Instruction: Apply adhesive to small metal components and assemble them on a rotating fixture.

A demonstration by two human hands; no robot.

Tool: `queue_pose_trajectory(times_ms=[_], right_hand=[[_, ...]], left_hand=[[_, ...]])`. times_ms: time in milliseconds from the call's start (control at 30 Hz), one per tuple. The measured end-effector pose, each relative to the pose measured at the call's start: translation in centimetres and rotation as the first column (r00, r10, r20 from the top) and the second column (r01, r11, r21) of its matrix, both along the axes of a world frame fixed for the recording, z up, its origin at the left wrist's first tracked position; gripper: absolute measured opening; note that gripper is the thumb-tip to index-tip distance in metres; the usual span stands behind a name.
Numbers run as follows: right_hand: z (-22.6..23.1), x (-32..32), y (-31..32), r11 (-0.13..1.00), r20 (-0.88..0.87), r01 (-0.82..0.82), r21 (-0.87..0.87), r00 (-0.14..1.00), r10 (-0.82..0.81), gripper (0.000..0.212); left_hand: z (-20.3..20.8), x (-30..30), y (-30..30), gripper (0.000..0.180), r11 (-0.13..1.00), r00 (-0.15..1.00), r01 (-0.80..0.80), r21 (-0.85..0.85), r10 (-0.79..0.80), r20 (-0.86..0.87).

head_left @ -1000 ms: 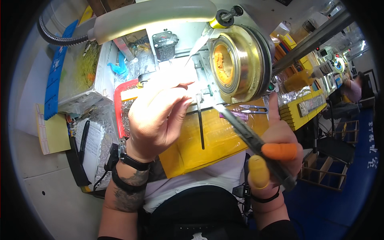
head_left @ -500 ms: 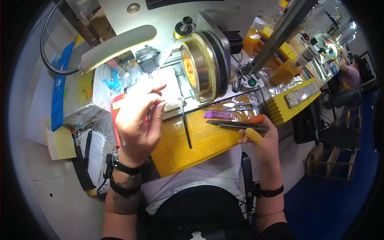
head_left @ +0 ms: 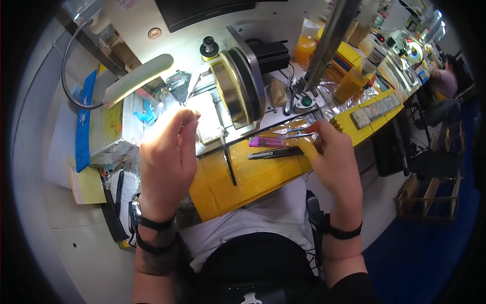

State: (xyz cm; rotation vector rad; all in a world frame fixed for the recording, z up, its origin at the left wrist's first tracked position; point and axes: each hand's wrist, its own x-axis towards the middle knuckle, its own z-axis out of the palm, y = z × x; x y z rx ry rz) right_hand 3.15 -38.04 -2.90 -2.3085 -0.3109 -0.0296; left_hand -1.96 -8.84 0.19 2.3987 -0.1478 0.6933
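Note:
My left hand (head_left: 169,152) is raised under the lamp with thumb and fingers pinched together; what they hold, if anything, is too small or glared out to make out. At the right of the yellow-covered work surface (head_left: 223,195), my right hand (head_left: 336,157) has its thumb and fingers closed around the blue handles of small thread snips (head_left: 293,133). A yellow finger cot covers the thumb. Beside the snips lie a pink-purple lighter (head_left: 266,142) and a slim dark tool (head_left: 273,153). A thin black stick (head_left: 229,164) rests nearer the middle.
A large wheel-like spool (head_left: 228,91) stands behind the work surface, near a white block (head_left: 205,119). The lamp (head_left: 139,78) arches over the left side. A yellow rack (head_left: 372,114) and orange-filled bottle (head_left: 349,83) stand right. Another person (head_left: 445,81) sits far right.
My right hand has let go of the slim dark tool, now lying on the yellow surface, and moved up to the snips. My left hand stays pinched. The whole view has shifted slightly.

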Motion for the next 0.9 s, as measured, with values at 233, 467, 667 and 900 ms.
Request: queue_pose_trajectory(times_ms=[233,467,667,900], right_hand=[[1.8,7.8,6.4,0.802,0.032,-0.269,0.533,0.954,0.299,0.012],[1.6,12.2,8.0,0.748,-0.140,-0.481,0.458,0.792,0.595,0.022],[1.5,12.5,7.9,0.737,-0.121,-0.547,0.397,0.765,0.633,0.031],[0.4,13.4,7.3,0.740,0.017,-0.617,0.269,0.771,0.637,0.028]], left_hand=[[2.5,3.2,-3.3,0.013,0.988,0.936,-0.137,0.068,0.151,-0.319],[-0.3,5.5,-3.0,0.032,0.987,0.947,-0.086,-0.137,0.038,-0.320],[-0.9,5.8,-3.3,0.031,0.996,0.987,-0.085,0.035,0.089,-0.131],[0.3,5.2,-4.2,0.010,0.976,0.956,-0.214,0.049,0.220,-0.197]])
